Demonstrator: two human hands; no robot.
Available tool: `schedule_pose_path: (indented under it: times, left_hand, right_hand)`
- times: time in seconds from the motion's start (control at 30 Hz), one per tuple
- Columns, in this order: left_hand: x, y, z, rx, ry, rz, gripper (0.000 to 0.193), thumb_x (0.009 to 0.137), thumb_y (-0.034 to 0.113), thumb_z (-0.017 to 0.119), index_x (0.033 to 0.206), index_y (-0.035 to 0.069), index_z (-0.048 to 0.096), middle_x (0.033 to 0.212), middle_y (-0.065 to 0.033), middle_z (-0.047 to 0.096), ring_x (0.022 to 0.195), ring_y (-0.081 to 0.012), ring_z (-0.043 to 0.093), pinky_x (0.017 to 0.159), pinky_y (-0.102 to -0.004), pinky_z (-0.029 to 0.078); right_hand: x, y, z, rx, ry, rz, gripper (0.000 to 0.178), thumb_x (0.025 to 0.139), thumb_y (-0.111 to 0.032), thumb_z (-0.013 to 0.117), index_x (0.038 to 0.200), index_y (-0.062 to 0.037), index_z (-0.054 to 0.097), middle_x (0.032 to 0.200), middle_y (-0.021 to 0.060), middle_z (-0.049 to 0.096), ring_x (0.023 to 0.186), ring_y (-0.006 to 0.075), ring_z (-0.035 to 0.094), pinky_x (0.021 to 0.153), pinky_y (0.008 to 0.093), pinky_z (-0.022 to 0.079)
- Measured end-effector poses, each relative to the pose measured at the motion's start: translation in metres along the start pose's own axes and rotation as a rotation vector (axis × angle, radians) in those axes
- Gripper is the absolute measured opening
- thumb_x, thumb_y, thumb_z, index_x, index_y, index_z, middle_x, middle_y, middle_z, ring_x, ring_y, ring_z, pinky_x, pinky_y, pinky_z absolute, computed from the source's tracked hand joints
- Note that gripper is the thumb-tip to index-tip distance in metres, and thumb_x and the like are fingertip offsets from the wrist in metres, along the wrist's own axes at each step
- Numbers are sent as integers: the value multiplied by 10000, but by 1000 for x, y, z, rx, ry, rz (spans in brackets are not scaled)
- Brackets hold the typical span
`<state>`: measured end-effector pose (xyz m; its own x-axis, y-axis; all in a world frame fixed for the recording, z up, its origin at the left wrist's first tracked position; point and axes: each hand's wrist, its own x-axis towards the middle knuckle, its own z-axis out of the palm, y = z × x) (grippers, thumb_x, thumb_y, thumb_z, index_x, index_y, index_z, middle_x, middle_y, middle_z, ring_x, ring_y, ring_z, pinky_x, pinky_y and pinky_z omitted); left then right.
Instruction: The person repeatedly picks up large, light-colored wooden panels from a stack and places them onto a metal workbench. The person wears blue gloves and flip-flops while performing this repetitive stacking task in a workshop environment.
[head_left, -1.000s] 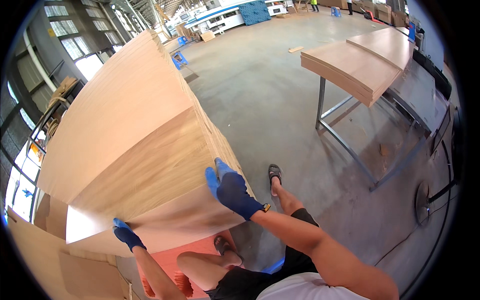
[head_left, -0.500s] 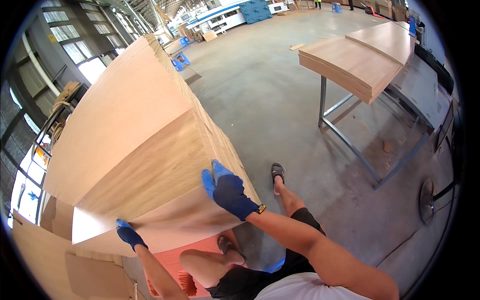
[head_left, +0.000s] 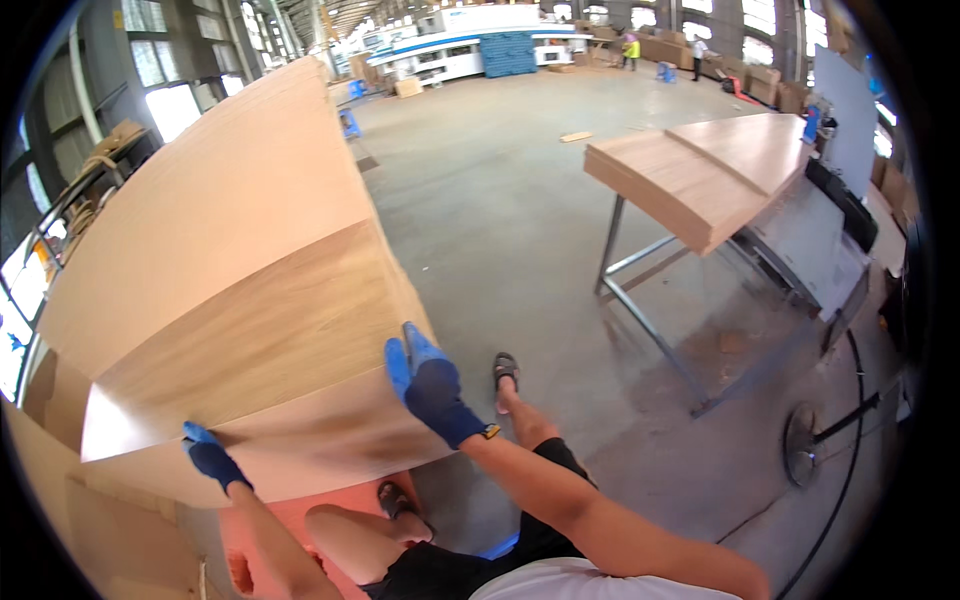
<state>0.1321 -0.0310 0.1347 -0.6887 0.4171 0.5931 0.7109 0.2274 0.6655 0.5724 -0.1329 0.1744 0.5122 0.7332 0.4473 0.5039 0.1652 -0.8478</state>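
A tall stack of large pale-brown wooden sheets [head_left: 230, 190] fills the left side. Along its near end shows a band of wood-grain panel [head_left: 250, 310], with a smooth pale-brown surface [head_left: 330, 425] below it. My left hand [head_left: 212, 455], in a dark blue glove with lighter blue fingertips, grips the panel's near edge toward the left. At the near right corner my right hand [head_left: 430, 390], gloved alike, holds the panel with thumb and fingers at its edge. The undersides of both grips are hidden.
To the right, a metal-framed table [head_left: 640, 290] carries several stacked boards [head_left: 690, 175]. A round fan-like object on a stand [head_left: 800, 445] and a cable are at the lower right. An orange-red pallet [head_left: 265, 520] lies under the stack. Far back stand a white-and-blue machine [head_left: 450, 50] and people.
My view has tilted up and turned right, so the stack and hands appear farther left. Both hands stay at the same places on the panel's edge.
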Motion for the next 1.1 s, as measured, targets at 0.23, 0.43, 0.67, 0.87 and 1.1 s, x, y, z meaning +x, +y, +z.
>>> schedule_pose_path:
  times: [0.23,0.43,0.67,0.87,1.1]
  left_hand:
    - [-4,9,-5,-103,-5,-29,611,945,502,432,878,-72,630,726,-188,645,629,-316,553,620,-422,442]
    - [-9,16,-13,-112,-35,-62,618,933,530,436,982,-59,616,850,-203,655,760,-328,585,713,-389,455]
    - [3,-9,0,-102,-84,-1,615,934,516,451,958,-76,614,812,-188,651,743,-323,588,708,-377,453]
    - [-6,-2,-11,-396,-208,-365,565,881,558,514,1172,75,558,1161,-129,575,979,-298,548,729,-432,493]
    - [-149,-1,-39,-945,-531,-839,641,836,542,572,1372,245,385,1366,-90,328,1136,-366,458,792,-530,480]
  right_hand:
    - [-13,17,-15,218,-80,-17,458,899,-267,569,1228,49,523,1145,255,592,1071,353,585,898,368,466]
    - [-49,56,-38,289,-298,68,388,912,-196,566,1236,14,533,1166,208,608,1076,285,604,905,324,459]
    - [-40,154,-158,320,-304,220,324,922,-266,560,1159,-50,601,985,30,657,820,174,620,724,308,498]
    - [48,173,-313,1061,42,540,548,891,-577,452,1125,-103,596,1075,85,645,1002,241,597,868,422,464]
    - [122,152,-404,1063,164,395,803,830,-660,484,1296,-8,432,1279,172,529,1111,313,545,905,453,450]
